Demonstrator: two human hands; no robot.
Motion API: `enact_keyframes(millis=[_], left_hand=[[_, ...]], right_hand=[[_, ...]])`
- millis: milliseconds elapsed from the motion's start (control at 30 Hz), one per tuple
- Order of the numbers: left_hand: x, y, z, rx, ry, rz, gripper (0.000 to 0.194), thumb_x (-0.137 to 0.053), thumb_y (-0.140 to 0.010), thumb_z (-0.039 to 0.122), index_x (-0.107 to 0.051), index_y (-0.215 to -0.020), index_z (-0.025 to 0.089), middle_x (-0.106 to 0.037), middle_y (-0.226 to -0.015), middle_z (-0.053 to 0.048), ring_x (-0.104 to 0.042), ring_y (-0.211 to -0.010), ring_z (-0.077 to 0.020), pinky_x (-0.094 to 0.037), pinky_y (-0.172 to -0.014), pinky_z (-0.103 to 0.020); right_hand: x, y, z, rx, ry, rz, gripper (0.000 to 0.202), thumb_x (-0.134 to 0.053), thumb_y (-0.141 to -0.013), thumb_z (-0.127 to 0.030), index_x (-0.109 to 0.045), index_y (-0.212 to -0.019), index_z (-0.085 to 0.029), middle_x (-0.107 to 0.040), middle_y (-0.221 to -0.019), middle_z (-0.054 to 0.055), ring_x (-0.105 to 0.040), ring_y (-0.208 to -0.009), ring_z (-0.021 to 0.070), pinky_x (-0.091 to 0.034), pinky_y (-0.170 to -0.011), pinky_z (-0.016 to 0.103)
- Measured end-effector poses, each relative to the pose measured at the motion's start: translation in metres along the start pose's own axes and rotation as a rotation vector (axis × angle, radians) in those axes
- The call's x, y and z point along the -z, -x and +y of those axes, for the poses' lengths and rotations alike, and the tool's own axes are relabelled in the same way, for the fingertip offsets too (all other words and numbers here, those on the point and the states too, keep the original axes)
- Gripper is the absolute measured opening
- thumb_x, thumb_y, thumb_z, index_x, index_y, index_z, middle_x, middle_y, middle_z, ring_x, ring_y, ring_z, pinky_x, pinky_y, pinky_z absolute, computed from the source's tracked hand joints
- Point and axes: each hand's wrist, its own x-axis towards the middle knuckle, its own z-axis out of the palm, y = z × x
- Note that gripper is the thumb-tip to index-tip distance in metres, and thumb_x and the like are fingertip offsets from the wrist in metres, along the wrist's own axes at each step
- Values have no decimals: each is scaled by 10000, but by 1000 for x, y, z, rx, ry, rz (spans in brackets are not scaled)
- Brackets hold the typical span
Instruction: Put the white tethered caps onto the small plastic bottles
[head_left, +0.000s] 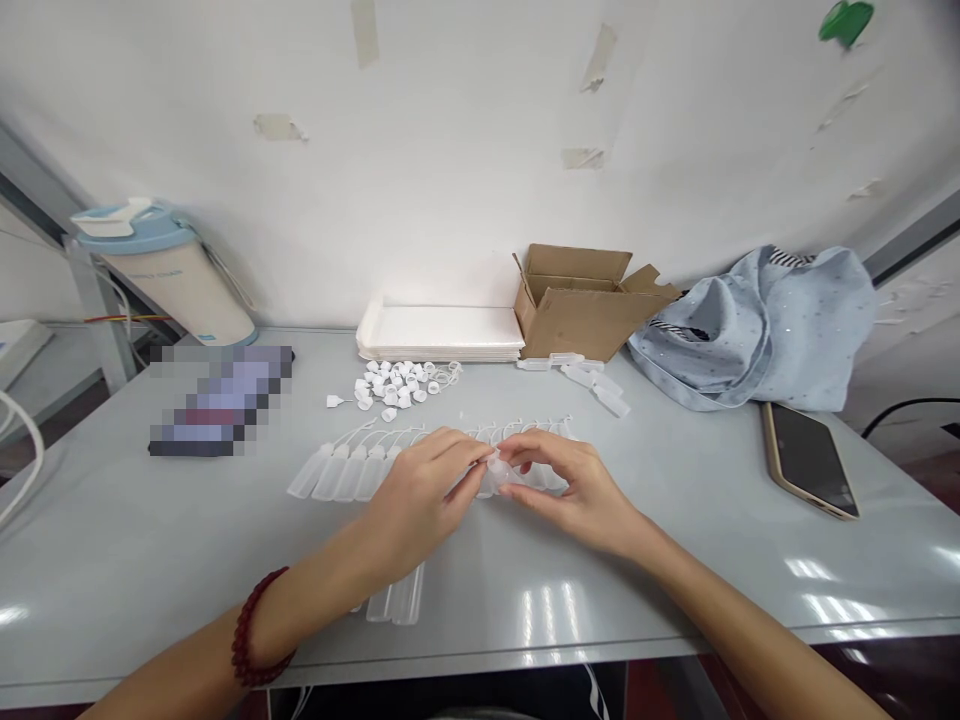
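Note:
My left hand [431, 485] and my right hand [574, 485] meet above the middle of the grey table. Between their fingertips is a small translucent plastic piece [499, 472], pinched from both sides; its exact shape is partly covered by the fingers. Behind and beneath the hands runs a row of clear tubes [345, 474] with white caps and thin loops, lying side by side. A few more clear tubes [405, 598] lie near the front edge, partly hidden by my left forearm. Farther back is a pile of small white caps [397, 383].
Against the wall are a white stack [450, 330], an open cardboard box [585, 315] and loose clear pieces [600, 385]. A tumbler [176, 270] and a blurred flat item [225, 400] are left; a blue cloth bag [765, 320] and a phone [812, 458] are right.

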Motion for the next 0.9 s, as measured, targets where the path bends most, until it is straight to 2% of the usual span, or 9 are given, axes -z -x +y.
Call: enact_keyframes(millis=[233, 433, 600, 800, 900], left_hand=[[0, 4, 4, -51, 20, -18, 239, -510, -874, 66, -575, -1093, 135, -660, -954, -58, -591, -877, -158, -492, -753, -287], [-3, 4, 4, -143, -83, 22, 255, -518, -884, 78, -541, -1137, 108, -649, -980, -85, -566, -876, -180, -491, -763, -322], [-6, 6, 4, -192, -106, 44, 280, -528, -874, 60, -524, -1150, 106, -643, -984, -96, -561, -879, -188, -496, -762, -334], [-7, 6, 3, -207, -23, 121, 345, -531, -857, 21, -522, -1178, 146, -641, -980, -84, -569, -884, -184, -509, -751, -334], [-7, 6, 4, -216, 15, 135, 356, -533, -849, 9, -530, -1174, 155, -641, -983, -82, -573, -886, -181, -513, -751, -336]], right_hand=[[1, 1, 4, 28, 21, 47, 307, -661, -805, -165, -587, -1100, -204, -673, -933, 29, -619, -785, 137, -529, -712, 278], [0, 1, 4, 18, 11, 91, 261, -662, -806, -166, -606, -1061, -184, -667, -907, 31, -606, -762, 129, -514, -710, 271], [0, -1, 3, -109, -84, 89, 213, -662, -805, -201, -629, -1015, -193, -669, -888, 25, -624, -773, 142, -504, -741, 300], [5, -1, -2, -316, -332, 49, 203, -679, -792, -278, -647, -973, -192, -684, -929, 44, -658, -830, 171, -500, -772, 324], [8, -1, -4, -369, -463, 7, 189, -667, -808, -286, -652, -979, -206, -699, -866, 21, -663, -835, 161, -507, -777, 304]])
